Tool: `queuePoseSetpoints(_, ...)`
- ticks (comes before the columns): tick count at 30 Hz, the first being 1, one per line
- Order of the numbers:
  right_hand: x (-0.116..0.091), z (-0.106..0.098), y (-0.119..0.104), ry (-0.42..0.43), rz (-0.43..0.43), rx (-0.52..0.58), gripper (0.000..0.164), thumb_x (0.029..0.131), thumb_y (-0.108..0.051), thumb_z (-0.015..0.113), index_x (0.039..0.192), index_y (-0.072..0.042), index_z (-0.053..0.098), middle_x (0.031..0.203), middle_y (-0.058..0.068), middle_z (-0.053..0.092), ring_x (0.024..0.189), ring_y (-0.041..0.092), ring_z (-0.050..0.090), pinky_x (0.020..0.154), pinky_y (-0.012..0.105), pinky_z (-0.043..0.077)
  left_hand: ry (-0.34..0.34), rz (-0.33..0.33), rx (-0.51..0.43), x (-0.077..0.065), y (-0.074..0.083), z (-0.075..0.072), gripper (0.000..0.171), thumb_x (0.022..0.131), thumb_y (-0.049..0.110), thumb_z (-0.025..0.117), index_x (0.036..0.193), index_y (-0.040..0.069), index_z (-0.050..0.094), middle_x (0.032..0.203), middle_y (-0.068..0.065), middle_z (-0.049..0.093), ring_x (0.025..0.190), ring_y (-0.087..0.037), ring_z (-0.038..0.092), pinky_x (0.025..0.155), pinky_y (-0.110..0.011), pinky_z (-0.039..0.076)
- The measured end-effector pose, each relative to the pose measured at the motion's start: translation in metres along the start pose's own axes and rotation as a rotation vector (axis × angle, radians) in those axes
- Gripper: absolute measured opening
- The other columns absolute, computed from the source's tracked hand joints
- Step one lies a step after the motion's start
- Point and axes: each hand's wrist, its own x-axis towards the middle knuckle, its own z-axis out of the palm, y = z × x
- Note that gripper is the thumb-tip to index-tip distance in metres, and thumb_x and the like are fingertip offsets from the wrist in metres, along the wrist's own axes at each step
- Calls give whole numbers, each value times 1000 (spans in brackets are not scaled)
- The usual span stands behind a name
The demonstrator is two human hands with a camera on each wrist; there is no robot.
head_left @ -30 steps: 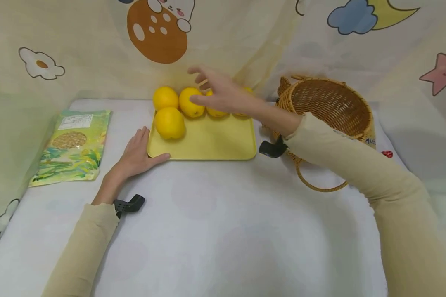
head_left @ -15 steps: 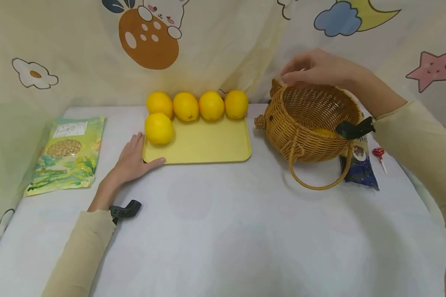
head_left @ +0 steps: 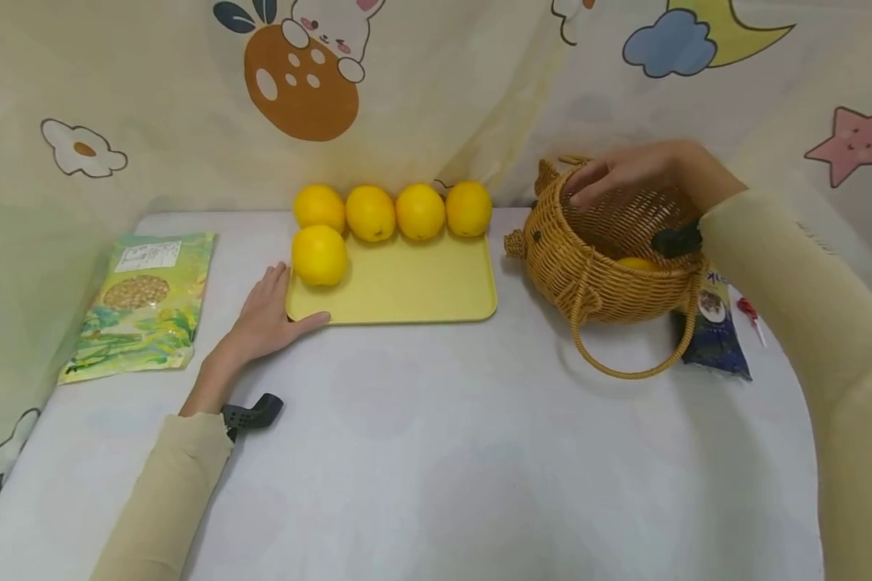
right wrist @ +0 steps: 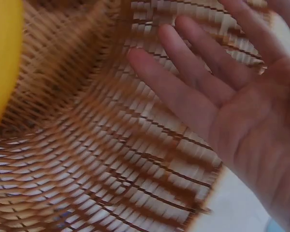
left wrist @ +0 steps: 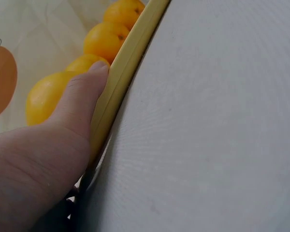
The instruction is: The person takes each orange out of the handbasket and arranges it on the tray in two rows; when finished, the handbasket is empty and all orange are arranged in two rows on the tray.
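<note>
My left hand (head_left: 265, 319) rests at the near left corner of a yellow tray (head_left: 421, 290). Its thumb lies along the front rim, the fingers beside the left edge. Several oranges stand on the tray: a row along the back and one orange (head_left: 320, 256) in front at the left. On the right, my right hand (head_left: 639, 168) reaches into the mouth of a pig-shaped wicker basket (head_left: 589, 282). The right wrist view shows its fingers (right wrist: 179, 92) spread and holding nothing, near the woven inner wall. An orange (right wrist: 2, 58) lies inside the basket, apart from the hand.
A green and yellow food bag (head_left: 141, 307) lies at the left of the table. Behind the basket's right side are a dark blue packet (head_left: 715, 343) and a red lollipop (head_left: 747, 307). The basket's handle (head_left: 635, 375) hangs down toward the front. A printed cloth backs the table.
My right hand has moved right from above the tray's oranges to the basket, then lowered into its mouth. The left hand has stayed at the tray corner. The view has shifted slightly.
</note>
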Motion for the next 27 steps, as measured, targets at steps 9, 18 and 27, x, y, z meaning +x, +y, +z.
queuePoseSetpoints(9,30,11,13,-243,-10,247,78,101,-29,51,157,-9,0,164,19,-1,150,42,9,106,51,45,3,0,5,1,1,0,115,85,65,58,154,-2,-6,162,-24,-8,150,-42,-9,121,-59,0)
queuePoseSetpoints(18,42,16,18,-331,-19,268,75,103,-30,46,157,-9,-2,163,20,-4,150,42,5,107,50,45,-1,-20,7,1,2,0,116,85,67,58,154,-2,-6,162,-23,-10,150,-41,-9,121,-59,-1)
queuePoseSetpoints(27,49,15,23,-356,-20,272,72,103,-28,46,157,-10,1,163,20,2,150,40,12,106,46,47,2,-13,15,1,0,1,115,85,67,56,154,-1,-6,162,-22,-9,151,-40,-9,121,-59,0)
